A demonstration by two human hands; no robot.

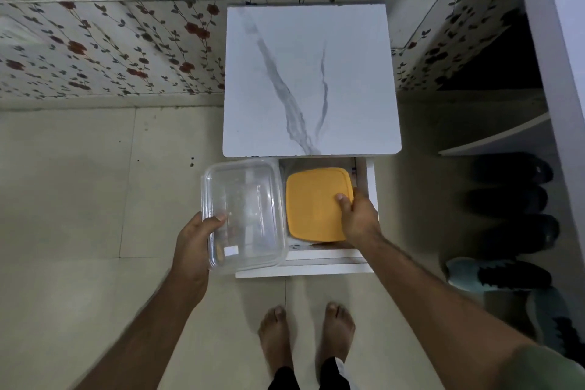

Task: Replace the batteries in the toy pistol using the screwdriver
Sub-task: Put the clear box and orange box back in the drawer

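Note:
My left hand (196, 247) grips the near left edge of a clear plastic box (243, 215), held over the left part of an open white drawer (316, 266). Its contents are blurred; I cannot make them out. My right hand (356, 215) holds the right side of a yellow-lidded container (313, 204) that sits inside the drawer. No toy pistol, screwdriver or batteries can be made out.
The drawer belongs to a small white marble-top side table (311, 79) against a floral wall. Several dark shoes (512, 199) and a pale sneaker (493, 274) line the floor on the right. My bare feet (305, 332) stand on beige tiles in front.

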